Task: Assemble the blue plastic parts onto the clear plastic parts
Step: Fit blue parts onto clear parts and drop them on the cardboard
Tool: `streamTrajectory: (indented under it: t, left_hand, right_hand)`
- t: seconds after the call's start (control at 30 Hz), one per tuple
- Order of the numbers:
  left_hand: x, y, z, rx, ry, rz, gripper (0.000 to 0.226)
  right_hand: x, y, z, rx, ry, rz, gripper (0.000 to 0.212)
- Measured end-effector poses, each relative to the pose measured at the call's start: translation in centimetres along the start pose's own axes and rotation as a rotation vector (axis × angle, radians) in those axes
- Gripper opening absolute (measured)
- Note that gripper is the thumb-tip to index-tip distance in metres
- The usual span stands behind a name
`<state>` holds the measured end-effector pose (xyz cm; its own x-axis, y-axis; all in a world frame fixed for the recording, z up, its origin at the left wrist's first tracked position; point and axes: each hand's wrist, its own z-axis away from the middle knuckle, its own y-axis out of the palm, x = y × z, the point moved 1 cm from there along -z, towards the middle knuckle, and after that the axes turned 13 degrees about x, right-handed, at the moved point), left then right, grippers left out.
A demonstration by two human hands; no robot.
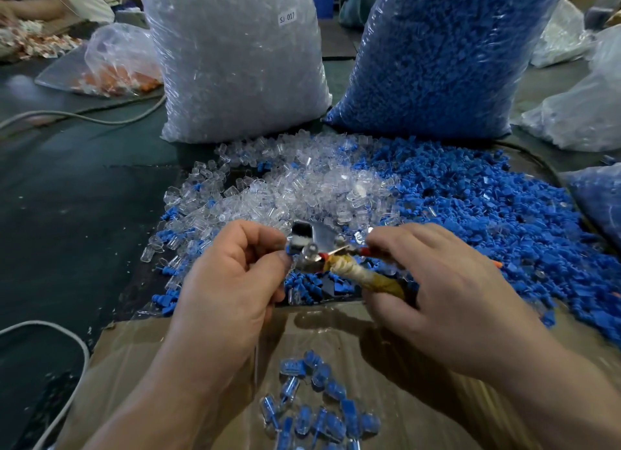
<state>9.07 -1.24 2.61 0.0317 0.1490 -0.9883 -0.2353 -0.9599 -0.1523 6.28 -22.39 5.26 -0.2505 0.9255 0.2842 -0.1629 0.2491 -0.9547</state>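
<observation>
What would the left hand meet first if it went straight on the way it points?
Probably the clear part on the metal tool that the right hand holds. The left hand points right and forward, its fingertips seemingly almost at it; depth is unclear.

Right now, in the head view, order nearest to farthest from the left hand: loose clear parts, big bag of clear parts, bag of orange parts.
1. Loose clear parts: just beyond the left hand.
2. Big bag of clear parts: behind the pile.
3. Bag of orange parts: far back left.
</observation>
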Motion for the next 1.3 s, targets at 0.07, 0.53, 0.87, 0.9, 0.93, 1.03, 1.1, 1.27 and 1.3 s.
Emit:
streamTrajectory:
  t: [0.07,0.53,0.87,0.9,0.93,1.03,1.1,1.27,1.3]
  left_hand:
    - [-0.1,0.0,0.1,0.001,0.017,-0.003,0.036]
    - [-0.9,0.2,0.5,0.079,0.117,0.005,0.041]
    - [-0.9,0.1,0.5,-0.025,0.100,-0.029,0.036]
    - [-0.9,0.0,0.5,-0.034,0.076,-0.032,0.036]
    - [-0.8,0.0,0.4,-0.019,0.046,-0.046,0.036]
    - [-0.7,0.6,0.6,0.077,-0.066,-0.108,0.034]
    - [-0.6,1.0,0.8,0.096,-0.112,-0.107,0.034]
    - [-0.3,1.5,0.7,0.083,-0.099,-0.197,0.030]
    - [-0.4,1.7,0.7,0.081,-0.086,-0.230,0.028]
  right_hand:
    - [0.1,0.0,0.1,0.014,-0.022,-0.010,0.055]
    - [-0.1,-0.2,0.0,0.030,-0.048,0.001,0.047]
    - [-0.6,0.0,0.1,0.036,0.031,0.011,0.045]
    - [-1.0,0.1,-0.1,0.020,0.063,0.054,0.049]
    - [-1.4,0.1,-0.3,0.001,0.099,0.101,0.055]
    - [-1.9,0.5,-1.2,0.043,0.178,0.214,0.066]
    - [-1.8,0.8,-1.7,0.100,0.194,0.245,0.071]
    - [-1.2,0.6,-1.5,0.015,0.140,0.188,0.069]
    - [-0.7,0.6,-1.3,-0.057,0.099,0.167,0.063]
